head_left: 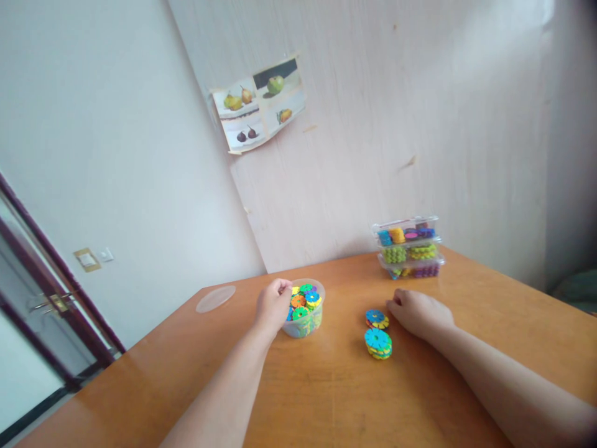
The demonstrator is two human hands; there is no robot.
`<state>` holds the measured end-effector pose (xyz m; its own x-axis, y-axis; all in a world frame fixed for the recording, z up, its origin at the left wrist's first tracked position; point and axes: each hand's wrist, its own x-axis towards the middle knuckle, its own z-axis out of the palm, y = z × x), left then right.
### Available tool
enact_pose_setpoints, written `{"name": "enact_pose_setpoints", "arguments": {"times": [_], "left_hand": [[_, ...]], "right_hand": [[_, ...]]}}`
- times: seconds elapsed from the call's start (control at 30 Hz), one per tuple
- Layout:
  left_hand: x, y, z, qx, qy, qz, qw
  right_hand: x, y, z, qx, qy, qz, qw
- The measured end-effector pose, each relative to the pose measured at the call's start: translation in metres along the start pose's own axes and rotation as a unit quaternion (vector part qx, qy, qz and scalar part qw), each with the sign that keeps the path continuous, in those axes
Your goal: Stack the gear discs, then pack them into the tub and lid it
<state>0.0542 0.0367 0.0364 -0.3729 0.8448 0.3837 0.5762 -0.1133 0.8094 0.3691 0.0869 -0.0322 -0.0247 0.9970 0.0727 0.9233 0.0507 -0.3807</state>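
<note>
A clear plastic tub [305, 326] full of colourful notched plastic discs [298, 301] stands on the table. My left hand [273, 306] is at its left side, fingers closed at the rim, and it hides that part of the edge. My right hand [422, 313] rests on the table in a loose fist, with nothing visible in it and its fingertips partly hidden. Just left of its knuckles lies a small stack of discs with a blue one on top [376, 318]. Nearer to me is a second stack, topped by a light blue disc [378, 340].
A round translucent lid [216, 299] lies at the table's far left. Stacked clear boxes [410, 247] with coloured pieces stand at the back right, near the wall. Fruit pictures [259, 106] hang on the wall. A door [56, 305] is at the left.
</note>
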Motion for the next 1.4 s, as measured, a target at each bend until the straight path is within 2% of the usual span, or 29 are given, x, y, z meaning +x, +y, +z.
{"name": "enact_pose_setpoints", "arguments": {"times": [0.13, 0.23, 0.3, 0.4, 0.5, 0.77, 0.97, 1.13, 1.23, 1.3, 1.4], "left_hand": [[0.004, -0.02, -0.023, -0.039, 0.04, -0.031, 0.998], [0.005, -0.035, -0.028, -0.083, 0.029, -0.064, 0.994], [0.003, -0.043, -0.028, -0.112, 0.003, -0.082, 0.99], [-0.002, -0.049, -0.027, -0.145, -0.033, -0.097, 0.984], [-0.009, -0.049, -0.028, -0.155, -0.039, -0.102, 0.982], [-0.044, -0.035, -0.032, -0.139, -0.004, -0.099, 0.985], [-0.078, -0.025, -0.034, -0.131, 0.004, -0.085, 0.988], [-0.111, -0.027, -0.036, -0.071, 0.021, -0.043, 0.996], [-0.13, -0.024, -0.043, -0.054, 0.009, -0.03, 0.998], [-0.134, -0.021, -0.05, -0.062, 0.007, -0.025, 0.998], [-0.12, -0.019, -0.062, -0.102, 0.062, -0.022, 0.993]], "right_hand": [[-0.003, -0.002, -0.003, 0.005, 0.008, 0.007, 1.0], [-0.006, -0.006, -0.006, 0.026, 0.01, -0.001, 1.0], [-0.008, -0.01, -0.007, 0.061, 0.003, -0.039, 0.997], [-0.009, -0.013, -0.005, 0.11, -0.02, -0.134, 0.985], [-0.007, -0.011, 0.0, 0.115, -0.044, -0.188, 0.974], [0.002, -0.004, 0.008, 0.091, -0.069, -0.232, 0.966], [0.001, -0.006, 0.007, 0.104, -0.072, -0.216, 0.968], [-0.004, -0.008, 0.003, 0.102, -0.062, -0.218, 0.969], [-0.005, -0.006, 0.002, 0.115, -0.065, -0.215, 0.968], [-0.005, -0.005, 0.002, 0.133, -0.078, -0.218, 0.964], [-0.008, -0.004, 0.002, 0.187, -0.081, -0.211, 0.956]]}}
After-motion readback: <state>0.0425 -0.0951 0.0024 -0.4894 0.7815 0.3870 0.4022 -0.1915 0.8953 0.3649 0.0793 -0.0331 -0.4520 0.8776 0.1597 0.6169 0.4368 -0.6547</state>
